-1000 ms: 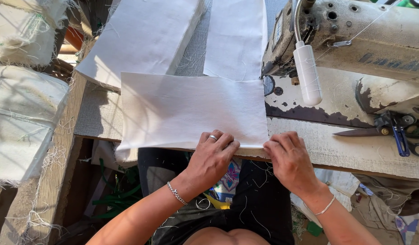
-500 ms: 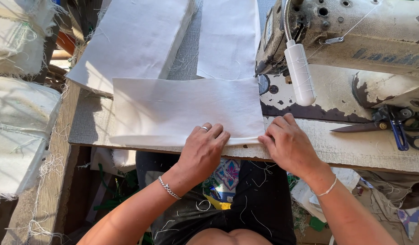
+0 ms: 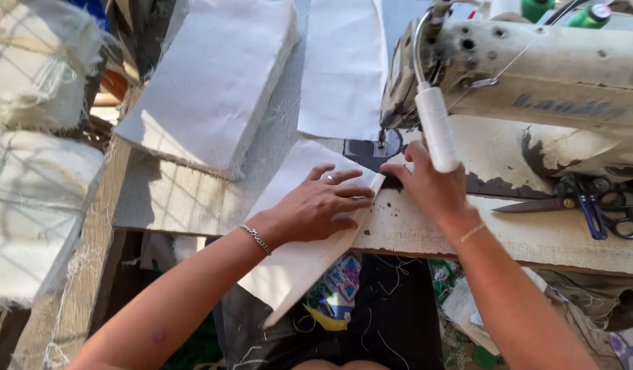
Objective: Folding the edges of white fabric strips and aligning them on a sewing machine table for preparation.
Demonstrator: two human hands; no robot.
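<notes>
Basically, my left hand (image 3: 315, 204) lay flat, fingers spread, pressing the white cloth piece (image 3: 299, 226) onto the wooden table (image 3: 536, 236); not gripping. My right hand (image 3: 429, 185) sat just right of it, fingertips on the cloth's far corner by the sewing machine (image 3: 536, 75) needle, loosely curled, no clear grip. Cloth's long axis ran diagonally, near-left end hanging off the table edge, far-right end toward the needle. Right hand was nearer the needle. Scissors (image 3: 590, 205) lay far right.
</notes>
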